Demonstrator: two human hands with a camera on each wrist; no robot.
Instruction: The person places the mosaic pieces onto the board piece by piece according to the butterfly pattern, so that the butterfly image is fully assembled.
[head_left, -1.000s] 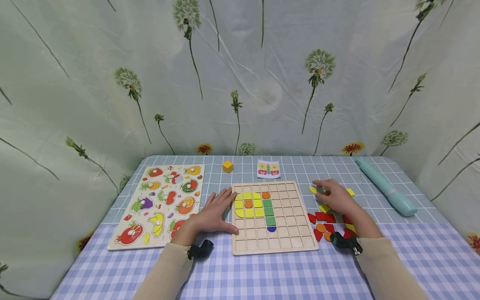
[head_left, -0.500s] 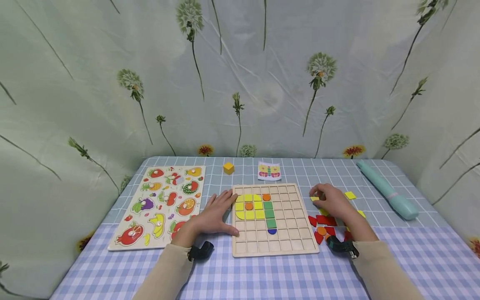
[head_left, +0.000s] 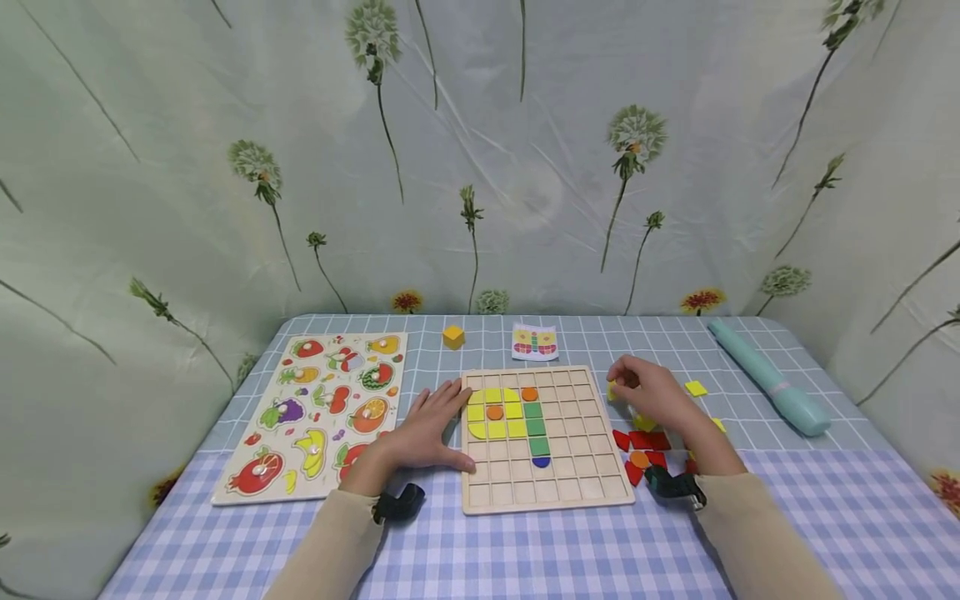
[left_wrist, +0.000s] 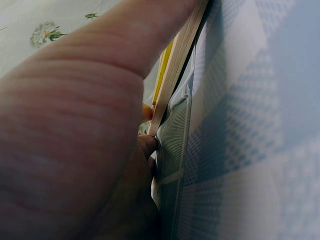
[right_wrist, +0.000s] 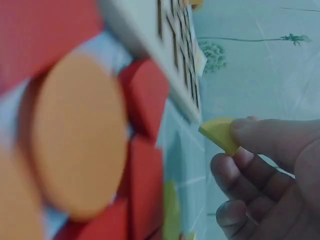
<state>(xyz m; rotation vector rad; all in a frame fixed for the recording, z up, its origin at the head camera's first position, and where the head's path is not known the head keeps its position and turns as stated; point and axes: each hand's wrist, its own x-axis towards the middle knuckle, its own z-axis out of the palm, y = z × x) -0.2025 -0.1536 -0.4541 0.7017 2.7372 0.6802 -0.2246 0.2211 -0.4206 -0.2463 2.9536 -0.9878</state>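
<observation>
My right hand pinches a yellow quarter-round tile between thumb and fingers, just off the right edge of the wooden grid board. With fingers spread, my left hand touches the board's left edge. Yellow tiles surround an orange round tile in the board's upper left. Beside them runs a column with another orange round on top, green squares and a blue half-round tile at the bottom.
Loose red tiles and orange rounds lie right of the board, with yellow squares beyond. Behind stand a butterfly picture card and a yellow cube. A fruit puzzle lies left, a teal rolled-up thing right.
My right hand has lifted the yellow tile from the loose pieces and moved slightly left toward the board. My left hand stays at the board's edge.
</observation>
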